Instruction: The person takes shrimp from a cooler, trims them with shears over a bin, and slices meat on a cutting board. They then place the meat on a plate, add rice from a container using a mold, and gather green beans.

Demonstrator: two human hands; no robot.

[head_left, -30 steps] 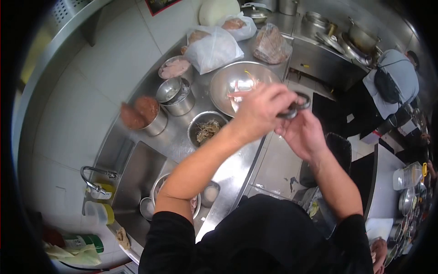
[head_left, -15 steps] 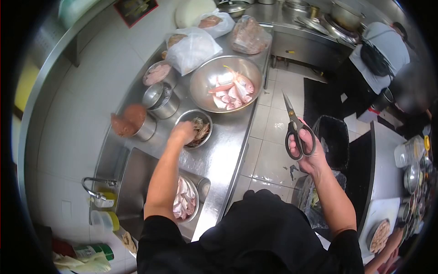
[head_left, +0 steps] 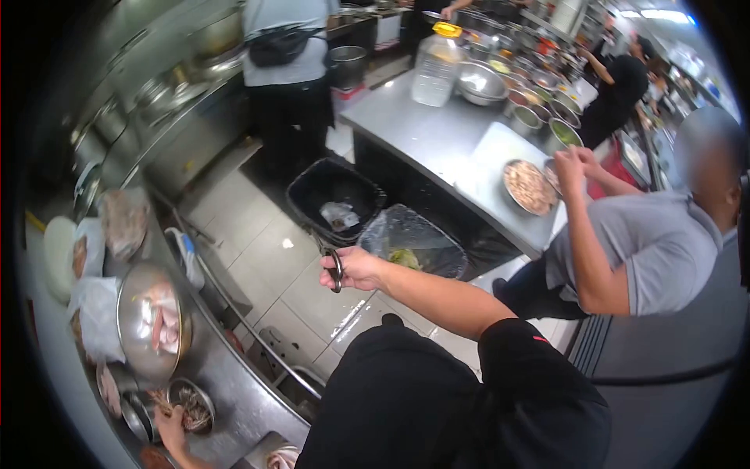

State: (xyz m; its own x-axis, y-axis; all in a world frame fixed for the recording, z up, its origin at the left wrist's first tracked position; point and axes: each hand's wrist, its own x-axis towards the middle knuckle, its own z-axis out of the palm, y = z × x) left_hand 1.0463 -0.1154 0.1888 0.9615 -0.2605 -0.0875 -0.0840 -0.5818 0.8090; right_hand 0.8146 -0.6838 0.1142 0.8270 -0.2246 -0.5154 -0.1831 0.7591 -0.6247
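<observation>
My right hand (head_left: 355, 268) grips black-handled scissors (head_left: 334, 270) and holds them out over the tiled floor, close to a bin lined with clear plastic (head_left: 412, 243). My left hand (head_left: 169, 422) shows at the bottom left edge. It rests at the rim of a small steel bowl of brownish scraps (head_left: 191, 406) on the steel counter (head_left: 226, 383). Whether it holds anything I cannot make out. A large steel bowl with pink fish (head_left: 152, 320) stands on the counter beyond it.
A black bin (head_left: 332, 195) stands behind the lined bin. A person in a grey shirt (head_left: 648, 242) works at the steel island (head_left: 437, 133) to my right, which carries bowls and a large plastic jar (head_left: 435, 62). Another person in grey (head_left: 285, 70) stands at the far counter.
My view has swung right, from the counter to the island and bins. My left hand stays at the small scrap bowl. My right hand still holds the scissors, now lower by the lined bin.
</observation>
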